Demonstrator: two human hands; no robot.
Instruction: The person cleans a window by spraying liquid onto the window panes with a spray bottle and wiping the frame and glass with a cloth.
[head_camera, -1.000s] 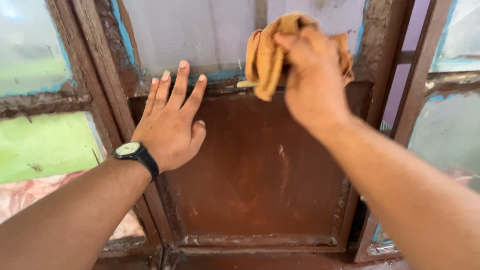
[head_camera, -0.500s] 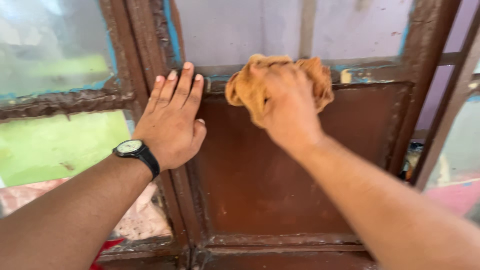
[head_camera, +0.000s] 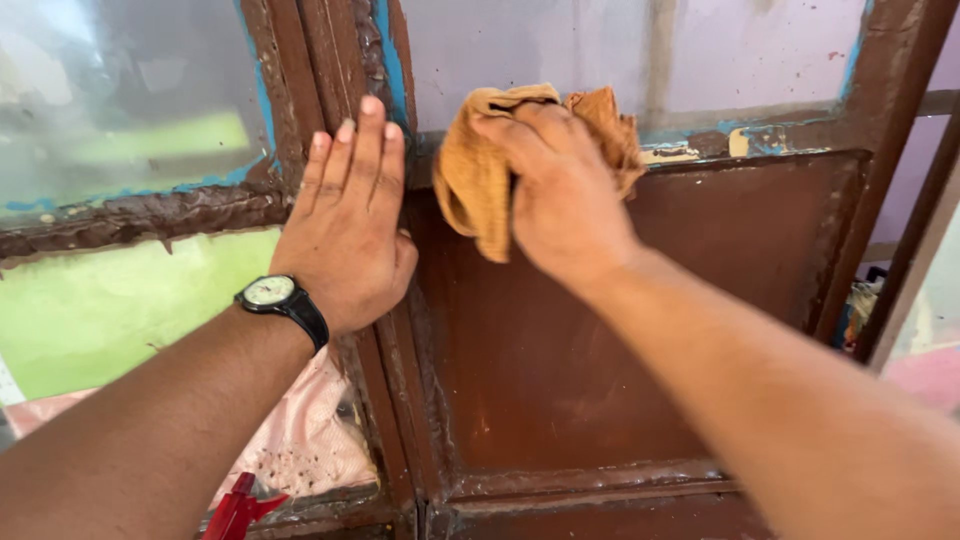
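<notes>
At upper centre, the right hand grips a crumpled orange cloth against a brown wooden door panel; just left of it, the left hand lies flat, fingers released.

2 hands, 1 orange cloth, 1 wristwatch, 1 brown door panel, 1 red tool.

Single head cam, close range, facing a brown window frame straight on; forearms enter from the frame's bottom corners.
</notes>
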